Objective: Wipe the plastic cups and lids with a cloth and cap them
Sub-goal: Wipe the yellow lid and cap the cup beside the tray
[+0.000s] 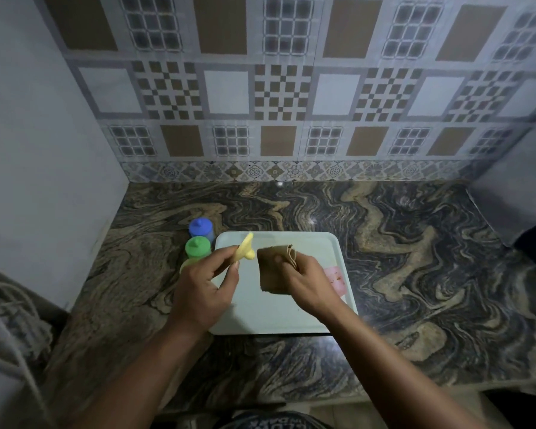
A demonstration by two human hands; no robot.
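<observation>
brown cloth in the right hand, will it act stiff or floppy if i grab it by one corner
Probably floppy: the brown cloth hangs in folded layers from the right hand and droops toward the tray. It likely weighs little, since a pinch of a few fingers carries it. It should not slip easily; its surface looks matte, though the dim light hides the weave.

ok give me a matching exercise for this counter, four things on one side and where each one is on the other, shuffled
Things:
1. yellow lid
2. brown cloth
3. blue-capped cup
4. pink item

Places:
A. on the tray, at its right edge, partly hidden by the right hand
B. held in the right hand, above the tray
C. pinched in the left hand
D. on the counter, left of the tray, behind the green-capped cup

Pairs: 1-C, 2-B, 3-D, 4-A
</observation>
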